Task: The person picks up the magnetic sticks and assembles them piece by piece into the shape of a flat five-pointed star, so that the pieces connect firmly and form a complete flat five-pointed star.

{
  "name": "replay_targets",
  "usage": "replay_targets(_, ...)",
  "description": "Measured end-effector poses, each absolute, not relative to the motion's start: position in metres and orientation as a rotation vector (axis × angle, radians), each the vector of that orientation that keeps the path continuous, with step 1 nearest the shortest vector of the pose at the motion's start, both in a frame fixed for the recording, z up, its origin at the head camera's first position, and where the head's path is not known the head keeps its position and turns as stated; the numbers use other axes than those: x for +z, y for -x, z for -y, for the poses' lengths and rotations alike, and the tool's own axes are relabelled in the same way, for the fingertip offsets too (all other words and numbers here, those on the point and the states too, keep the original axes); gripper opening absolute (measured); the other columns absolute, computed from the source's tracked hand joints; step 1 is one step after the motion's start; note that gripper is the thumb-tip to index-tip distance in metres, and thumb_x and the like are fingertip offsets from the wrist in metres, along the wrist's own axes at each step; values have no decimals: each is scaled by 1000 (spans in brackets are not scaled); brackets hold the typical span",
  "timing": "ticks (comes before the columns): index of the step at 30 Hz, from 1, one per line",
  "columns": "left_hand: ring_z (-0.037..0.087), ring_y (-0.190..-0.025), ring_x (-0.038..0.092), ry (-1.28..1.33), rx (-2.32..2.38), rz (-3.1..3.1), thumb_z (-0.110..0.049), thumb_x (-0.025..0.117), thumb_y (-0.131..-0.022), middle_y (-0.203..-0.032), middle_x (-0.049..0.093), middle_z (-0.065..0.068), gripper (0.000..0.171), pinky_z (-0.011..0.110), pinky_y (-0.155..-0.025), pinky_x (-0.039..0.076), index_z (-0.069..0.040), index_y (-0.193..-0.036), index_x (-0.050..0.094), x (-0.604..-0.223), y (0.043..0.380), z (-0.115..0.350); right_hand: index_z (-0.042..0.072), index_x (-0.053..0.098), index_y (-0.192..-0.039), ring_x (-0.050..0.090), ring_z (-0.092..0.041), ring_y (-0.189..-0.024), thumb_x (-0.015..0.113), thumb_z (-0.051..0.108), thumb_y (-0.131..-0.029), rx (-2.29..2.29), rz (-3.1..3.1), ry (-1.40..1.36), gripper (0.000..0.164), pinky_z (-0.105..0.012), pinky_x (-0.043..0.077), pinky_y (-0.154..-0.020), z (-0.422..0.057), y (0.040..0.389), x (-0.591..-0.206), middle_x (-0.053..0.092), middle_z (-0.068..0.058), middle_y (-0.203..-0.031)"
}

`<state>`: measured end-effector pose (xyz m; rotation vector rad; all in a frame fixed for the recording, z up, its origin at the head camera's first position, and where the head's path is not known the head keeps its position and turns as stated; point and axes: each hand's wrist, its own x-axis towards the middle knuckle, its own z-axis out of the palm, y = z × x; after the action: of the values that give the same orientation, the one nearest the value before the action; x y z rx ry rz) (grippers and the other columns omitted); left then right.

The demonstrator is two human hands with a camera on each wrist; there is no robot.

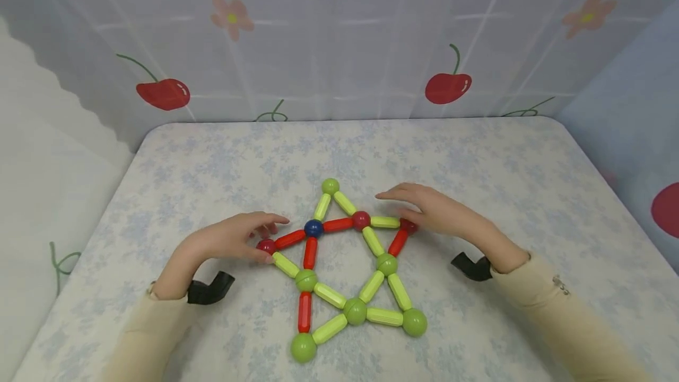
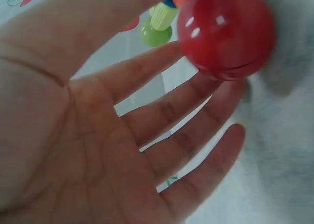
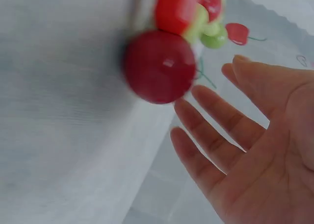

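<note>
A flat six-pointed star of rods and balls, with a lime ball (image 1: pixel 330 186) at its far tip, lies on the table. My left hand (image 1: pixel 236 237) is at its left corner, thumb and loosely extended fingers on either side of a red ball (image 2: pixel 226 35); whether they touch it I cannot tell. At the right corner my right hand (image 1: pixel 440 210) hovers beside another red ball (image 3: pixel 159 67), fingers spread and apart from one another. A blue ball (image 1: pixel 313 229), a third red ball (image 1: pixel 361 220) and several lime balls join the red and lime rods.
Pale blue floral cloth covers the table (image 1: pixel 212 164). Behind it hangs a curtain (image 1: pixel 329 46) printed with cherries and flowers. Black straps (image 1: pixel 211 289) sit at both wrists, by the cream sleeves (image 1: pixel 562 305).
</note>
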<state>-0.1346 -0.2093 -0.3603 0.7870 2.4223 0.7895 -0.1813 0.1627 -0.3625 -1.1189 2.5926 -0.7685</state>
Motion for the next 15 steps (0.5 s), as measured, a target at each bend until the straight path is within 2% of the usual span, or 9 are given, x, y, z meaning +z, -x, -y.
replay_targets(2,31,-114,46,-825,774,-2483,-27,74,-83,-128,48,14,69,48,-91,39,-2,-138,42,-362,127,209,7,51,-135,44,-29,-121,63,11,-91,-706,-2593,1169,46,-45,40,-93,-163,175,-367,48,-13,-133)
replay_targets(5,32,-130,30,-891,782,-2549,-30,72,-83,-145,31,14,78,51,-99,31,-6,-145,33,-368,124,197,8,43,-141,34,-30,-129,62,21,-92,-648,-2563,1288,54,-45,35,-98,-150,172,-372,38,-13,-143)
replay_targets(7,32,-136,17,-944,805,-2542,-32,71,-84,-151,20,11,81,51,-103,24,-9,-148,27,-373,127,186,9,37,-144,28,-28,-133,60,26,-93,-619,-2515,1340,59,-45,31,-101,-140,171,-376,30,-11,-148)
replay_targets(9,28,-139,9,-978,819,-2510,-34,70,-85,-153,15,5,82,49,-105,20,-12,-150,23,-379,132,176,9,31,-147,23,-26,-136,58,30,-94,-573,-2475,1348,63,-44,27,-104,-134,169,-379,25,-8,-151)
replay_targets(12,27,-139,5,-980,819,-2457,-36,67,-87,-154,13,0,80,49,-106,18,-14,-150,23,-384,137,167,10,25,-149,19,-23,-137,58,32,-94,-527,-2453,1308,68,-42,23,-105,-130,167,-384,20,-3,-152)
replay_targets(15,26,-139,7,-945,803,-2450,-36,65,-88,-154,14,-2,77,49,-106,18,-15,-149,24,-384,140,166,10,23,-149,18,-22,-137,57,33,-94,-540,-2461,1288,69,-42,23,-106,-129,166,-387,18,-2,-153)
